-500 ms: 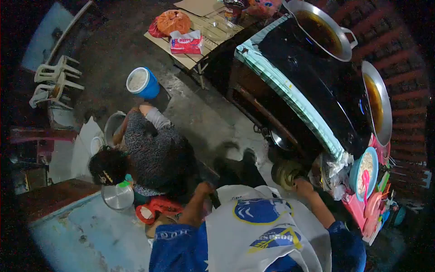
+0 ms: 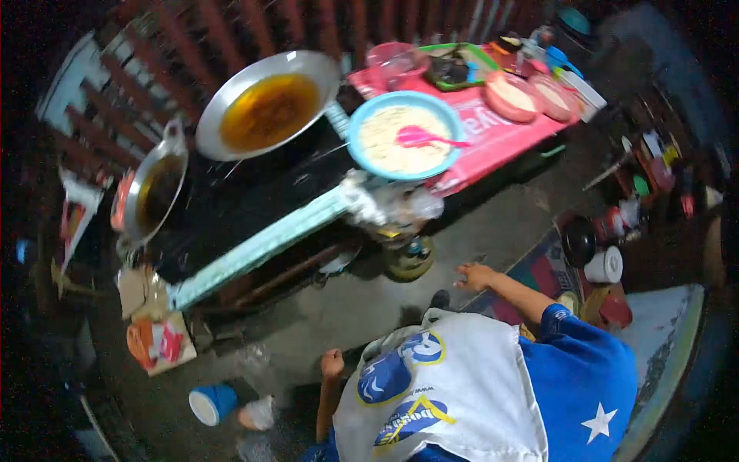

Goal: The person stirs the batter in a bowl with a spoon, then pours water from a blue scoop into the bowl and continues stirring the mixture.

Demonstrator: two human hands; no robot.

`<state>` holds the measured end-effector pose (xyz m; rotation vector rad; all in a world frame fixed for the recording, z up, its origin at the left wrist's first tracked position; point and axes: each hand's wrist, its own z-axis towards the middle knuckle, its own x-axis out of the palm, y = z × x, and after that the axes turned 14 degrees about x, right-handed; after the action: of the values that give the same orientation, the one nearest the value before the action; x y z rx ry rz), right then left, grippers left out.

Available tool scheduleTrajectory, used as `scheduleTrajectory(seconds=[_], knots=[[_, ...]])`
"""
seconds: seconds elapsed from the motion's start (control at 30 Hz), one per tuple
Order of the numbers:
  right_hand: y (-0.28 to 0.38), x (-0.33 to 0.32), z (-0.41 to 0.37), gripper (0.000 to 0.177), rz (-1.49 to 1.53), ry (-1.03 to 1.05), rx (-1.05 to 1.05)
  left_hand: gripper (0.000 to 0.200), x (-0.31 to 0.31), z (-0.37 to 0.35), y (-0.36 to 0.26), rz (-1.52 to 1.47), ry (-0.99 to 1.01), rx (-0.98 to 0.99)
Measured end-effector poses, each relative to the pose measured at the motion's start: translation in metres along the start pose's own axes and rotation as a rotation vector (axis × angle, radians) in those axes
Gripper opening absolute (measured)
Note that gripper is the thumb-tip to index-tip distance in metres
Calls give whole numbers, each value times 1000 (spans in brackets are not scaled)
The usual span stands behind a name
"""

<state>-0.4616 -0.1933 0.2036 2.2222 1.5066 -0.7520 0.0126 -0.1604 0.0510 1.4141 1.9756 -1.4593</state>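
Head view, apron [image 2: 477, 377]: white, printed.
Left hand [image 2: 332, 363]: fingers curled in; cannot tell whether they grip anything.
Right hand [image 2: 472, 277]: fingers spread, holding nothing.
Round canister [image 2: 409, 269]: on the floor, near the right hand.
Blue bowl [image 2: 402, 175]: pale contents, pink spoon [image 2: 416, 137].
Wide pan [image 2: 212, 138]: brownish liquid.

Your apron [image 2: 477, 385] is white with blue-and-yellow logos [image 2: 385, 379]; your shirt [image 2: 566, 369] is bright blue with a white star [image 2: 599, 423]. The cylinder [image 2: 408, 267] is dull olive-yellow. You have a pale blue bowl [image 2: 356, 142] of cream mix [image 2: 385, 146], its spoon [image 2: 416, 137] hot pink, and a silver-grey pan [image 2: 212, 127] of amber oil [image 2: 269, 112]. The black surface [image 2: 254, 189] has a pale teal edge [image 2: 262, 242]; the pink cover [image 2: 527, 135] bears white lettering. The tray [image 2: 486, 60] is green, the slats [image 2: 169, 46] reddish brown, the bucket [image 2: 222, 399] blue and white.
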Motion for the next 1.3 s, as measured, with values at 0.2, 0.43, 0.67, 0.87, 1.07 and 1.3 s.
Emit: scheduleTrajectory(seconds=[0.2,0.43,0.67,0.87,1.07,1.3], knots=[[-147,11,-15,66,368,-82,73,29,53,120,-163,-379,161,183],[-241,-69,-48,59,1282,-355,20,30,25,156,-432,-399,414,447],[-252,-77,-43,51,1112,-688,33,16,-25,197,-574,-938,630,620],[-293,-62,-31,43,1268,-603,250,27,-132,183,-733,-1255,618,1260],[-408,-27,37,43,1233,-592,129,21,-121,162,-891,-1562,1160,1932],[-591,-4,105,27,396,-479,362,13,-57,179,-1028,-1444,1489,1881]])
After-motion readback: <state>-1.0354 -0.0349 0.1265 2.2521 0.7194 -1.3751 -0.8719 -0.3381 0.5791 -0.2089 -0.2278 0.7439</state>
